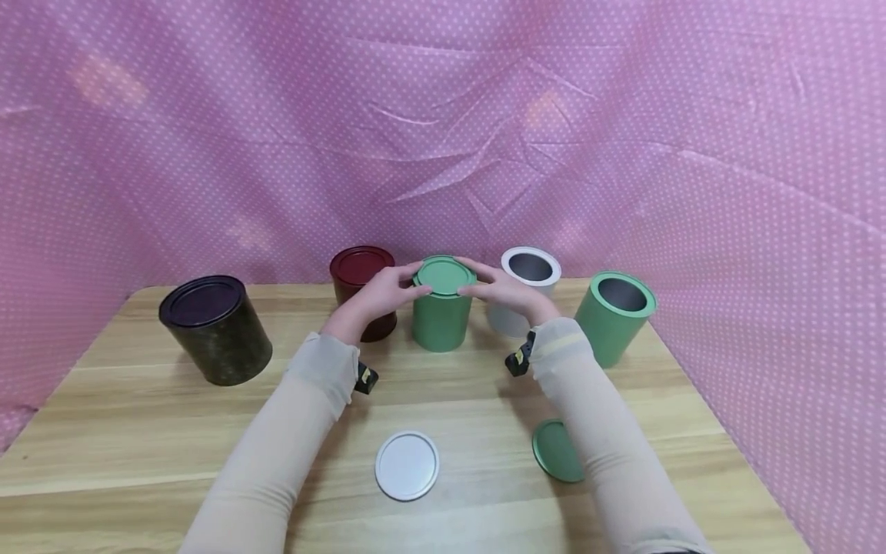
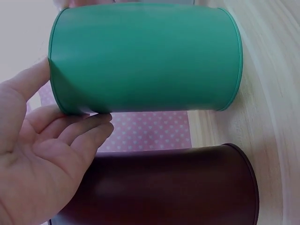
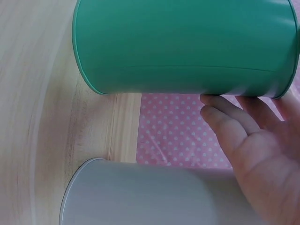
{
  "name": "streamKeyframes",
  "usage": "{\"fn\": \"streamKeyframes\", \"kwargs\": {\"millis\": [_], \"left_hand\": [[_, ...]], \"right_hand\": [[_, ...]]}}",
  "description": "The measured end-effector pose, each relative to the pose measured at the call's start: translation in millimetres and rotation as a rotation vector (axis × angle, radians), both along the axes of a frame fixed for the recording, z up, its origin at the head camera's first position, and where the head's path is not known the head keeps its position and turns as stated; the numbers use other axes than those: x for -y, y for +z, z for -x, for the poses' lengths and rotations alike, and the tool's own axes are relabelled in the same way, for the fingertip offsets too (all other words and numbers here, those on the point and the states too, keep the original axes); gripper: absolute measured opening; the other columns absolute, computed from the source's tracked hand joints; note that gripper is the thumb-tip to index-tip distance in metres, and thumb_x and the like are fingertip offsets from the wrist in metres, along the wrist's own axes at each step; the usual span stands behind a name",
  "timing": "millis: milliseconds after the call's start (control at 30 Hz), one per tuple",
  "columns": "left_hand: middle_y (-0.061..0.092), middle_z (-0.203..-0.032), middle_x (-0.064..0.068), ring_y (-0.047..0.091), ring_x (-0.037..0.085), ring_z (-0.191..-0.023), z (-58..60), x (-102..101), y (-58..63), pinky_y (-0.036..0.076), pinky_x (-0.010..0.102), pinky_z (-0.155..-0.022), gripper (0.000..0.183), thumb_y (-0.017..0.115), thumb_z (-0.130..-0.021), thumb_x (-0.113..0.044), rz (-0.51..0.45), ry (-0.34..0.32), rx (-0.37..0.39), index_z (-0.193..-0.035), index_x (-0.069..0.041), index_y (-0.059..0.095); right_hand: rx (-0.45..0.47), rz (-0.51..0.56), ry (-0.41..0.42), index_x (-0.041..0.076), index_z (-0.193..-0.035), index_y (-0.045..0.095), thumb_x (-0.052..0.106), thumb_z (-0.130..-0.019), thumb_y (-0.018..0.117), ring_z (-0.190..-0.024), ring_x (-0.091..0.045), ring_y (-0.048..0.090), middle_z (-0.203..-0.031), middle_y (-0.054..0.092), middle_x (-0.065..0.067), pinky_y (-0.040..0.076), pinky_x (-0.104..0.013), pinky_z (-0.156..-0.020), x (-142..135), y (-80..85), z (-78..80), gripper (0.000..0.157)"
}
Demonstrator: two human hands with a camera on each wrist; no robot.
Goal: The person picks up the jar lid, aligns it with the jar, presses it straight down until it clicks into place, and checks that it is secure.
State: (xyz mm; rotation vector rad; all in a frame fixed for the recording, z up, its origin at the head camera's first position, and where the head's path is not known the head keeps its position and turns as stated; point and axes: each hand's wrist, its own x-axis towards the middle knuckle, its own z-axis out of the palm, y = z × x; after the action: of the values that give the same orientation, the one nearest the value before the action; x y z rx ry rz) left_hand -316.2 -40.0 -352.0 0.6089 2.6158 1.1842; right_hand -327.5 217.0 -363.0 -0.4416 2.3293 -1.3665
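Head view: left hand (image 1: 384,291) and right hand (image 1: 504,289) curved round opposite sides of lidded green can (image 1: 441,322).

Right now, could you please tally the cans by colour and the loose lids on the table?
Green cans: 2
Black can: 1
Dark red can: 1
White can: 1
White loose lid: 1
Green loose lid: 1
Total: 7

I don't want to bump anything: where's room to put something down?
Bare wood lies front left, between the black can and left sleeve, and between the white lid and green lid. It's crowded at the back: left hand and right hand hold the middle green can between red can and white can.
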Motion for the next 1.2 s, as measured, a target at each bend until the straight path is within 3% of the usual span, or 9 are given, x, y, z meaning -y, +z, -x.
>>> {"fn": "streamKeyframes", "kwargs": {"millis": [400,733,1200], "left_hand": [[0.033,-0.156,0.01,0.034,0.028,-0.143,1.2,-1.4,2.5,0.031,0.046,-0.116,0.071,0.062,-0.094,-0.039,-0.014,0.019,0.062,-0.152,-0.014,0.03],[0.036,-0.154,0.012,0.033,0.028,-0.143,2.5,-1.4,8.8,0.029,0.047,-0.116,0.07,0.063,-0.094,-0.038,0.021,0.034,0.067,-0.152,-0.014,0.032],[0.037,-0.153,0.013,0.036,0.029,-0.141,1.1,-3.6,11.9,0.031,0.048,-0.115,0.07,0.064,-0.092,-0.038,0.042,0.067,0.09,-0.151,-0.015,0.033]], "right_hand": [[-0.027,-0.072,0.003,0.048,-0.149,0.027,0.047,-0.089,0.065,-0.144,-0.027,0.029,-0.159,0.027,0.002,0.032,-0.053,-0.112,-1.7,4.1,2.9,0.07],[-0.051,-0.135,0.008,0.048,-0.149,0.027,0.05,-0.089,0.063,-0.146,-0.028,0.026,-0.159,0.028,0.0,0.023,-0.056,-0.115,0.6,9.3,3.5,0.07],[-0.045,-0.135,0.028,0.044,-0.15,0.027,0.047,-0.091,0.062,-0.146,-0.029,0.026,-0.159,0.028,-0.001,0.023,-0.057,-0.115,-0.7,9.7,4.1,0.069]]}}
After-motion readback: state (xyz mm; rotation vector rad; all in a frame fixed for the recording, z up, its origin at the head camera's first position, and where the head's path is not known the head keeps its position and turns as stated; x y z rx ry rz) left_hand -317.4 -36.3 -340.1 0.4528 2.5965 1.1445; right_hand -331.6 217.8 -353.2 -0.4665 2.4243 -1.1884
